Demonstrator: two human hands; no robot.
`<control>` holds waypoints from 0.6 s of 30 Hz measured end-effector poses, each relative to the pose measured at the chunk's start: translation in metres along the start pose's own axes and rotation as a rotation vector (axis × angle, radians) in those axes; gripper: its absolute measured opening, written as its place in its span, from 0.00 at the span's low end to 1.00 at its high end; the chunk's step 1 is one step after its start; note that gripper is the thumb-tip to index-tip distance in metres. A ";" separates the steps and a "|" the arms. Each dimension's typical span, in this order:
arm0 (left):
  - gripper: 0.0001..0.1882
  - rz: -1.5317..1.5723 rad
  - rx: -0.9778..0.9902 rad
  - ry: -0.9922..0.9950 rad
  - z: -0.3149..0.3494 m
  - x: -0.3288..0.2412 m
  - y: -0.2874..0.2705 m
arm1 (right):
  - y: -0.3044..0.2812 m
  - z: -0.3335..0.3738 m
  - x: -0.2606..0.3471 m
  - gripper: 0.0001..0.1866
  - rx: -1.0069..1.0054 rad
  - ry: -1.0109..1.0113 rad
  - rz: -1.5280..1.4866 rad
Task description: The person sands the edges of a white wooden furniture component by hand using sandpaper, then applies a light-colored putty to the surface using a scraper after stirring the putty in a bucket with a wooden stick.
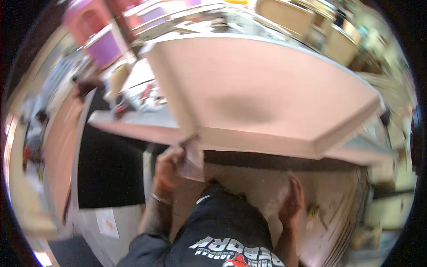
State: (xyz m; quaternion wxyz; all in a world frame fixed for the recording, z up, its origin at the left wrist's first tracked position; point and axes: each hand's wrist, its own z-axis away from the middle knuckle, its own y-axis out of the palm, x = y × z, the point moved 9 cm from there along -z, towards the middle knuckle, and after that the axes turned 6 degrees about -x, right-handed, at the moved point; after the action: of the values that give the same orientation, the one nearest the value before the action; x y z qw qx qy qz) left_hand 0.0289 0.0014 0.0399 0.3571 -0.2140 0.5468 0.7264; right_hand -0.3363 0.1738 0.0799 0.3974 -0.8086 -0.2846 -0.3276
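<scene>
Left hand (170,165): fingers pinching a small pinkish sheet (194,161), pretty blurry so I can't tell what it's made of
Small sheet: hanging down from the left hand, right by the near left corner of the big tray; can't tell if they touch
Right hand (292,202): nothing in it, raised off to the right of the shirt, fingers look pressed together, more or less
Big pink tray (267,84): wide shallow thing with raised sides, sitting across the pale surface (149,118) in front of the person
Tray's inside: plain pink, with a soft dark smudge or shadow near the middle
Stuff left of the tray: a jumble of red and white bits (150,94) on the surface
Black panel (111,164): over on the left, beside a long pinkish panel (62,151)
Floor (253,178): brownish, below the tray
Shirt (227,222): dark, white and red print
</scene>
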 end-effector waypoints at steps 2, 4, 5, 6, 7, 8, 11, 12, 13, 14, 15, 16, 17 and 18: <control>0.17 0.002 0.018 -0.277 0.015 0.070 0.051 | 0.024 -0.018 0.038 0.31 0.001 -0.114 -0.085; 0.17 0.248 0.216 -0.699 0.027 0.137 0.079 | 0.047 -0.028 0.068 0.33 0.159 -0.257 -0.075; 0.17 0.240 0.256 -0.769 0.026 0.149 0.091 | 0.058 -0.035 0.075 0.33 0.205 -0.241 -0.063; 0.17 -0.280 0.464 -0.419 0.015 0.135 0.101 | 0.061 -0.036 0.081 0.33 0.258 -0.220 -0.059; 0.17 -0.759 0.655 0.002 0.014 0.115 0.119 | 0.056 -0.032 0.074 0.33 0.233 -0.189 -0.014; 0.17 -0.744 0.700 -0.028 0.016 0.113 0.130 | 0.058 -0.024 0.057 0.33 0.257 -0.140 0.059; 0.17 -0.033 0.290 -0.727 0.010 0.134 0.116 | 0.045 -0.008 0.037 0.33 0.345 -0.059 0.249; 0.17 -0.036 0.374 -0.668 0.004 0.126 0.123 | 0.037 -0.002 0.034 0.32 0.397 -0.031 0.354; 0.17 -0.039 0.453 -0.608 -0.004 0.116 0.131 | 0.032 0.002 0.032 0.32 0.399 -0.011 0.363; 0.17 -0.037 0.452 -0.630 -0.009 0.112 0.137 | 0.021 0.003 0.029 0.34 0.331 0.040 0.386; 0.18 -0.145 0.501 -0.581 -0.008 0.099 0.158 | 0.008 0.001 0.028 0.35 0.266 0.087 0.411; 0.19 -0.252 0.542 -0.528 -0.011 0.092 0.169 | 0.004 -0.006 0.041 0.35 0.281 0.104 0.415; 0.19 -0.250 0.530 -0.546 -0.021 0.095 0.169 | 0.000 -0.023 0.068 0.33 0.305 0.071 0.490; 0.20 -0.250 0.558 -0.584 -0.027 0.099 0.170 | 0.001 -0.038 0.090 0.31 0.325 0.035 0.562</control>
State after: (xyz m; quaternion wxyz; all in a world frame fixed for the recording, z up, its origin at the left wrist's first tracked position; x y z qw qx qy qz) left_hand -0.1659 -0.0214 0.0712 0.6265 0.0411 0.5683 0.5318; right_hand -0.2913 0.1597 0.1657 0.6012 -0.7756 -0.0918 -0.1691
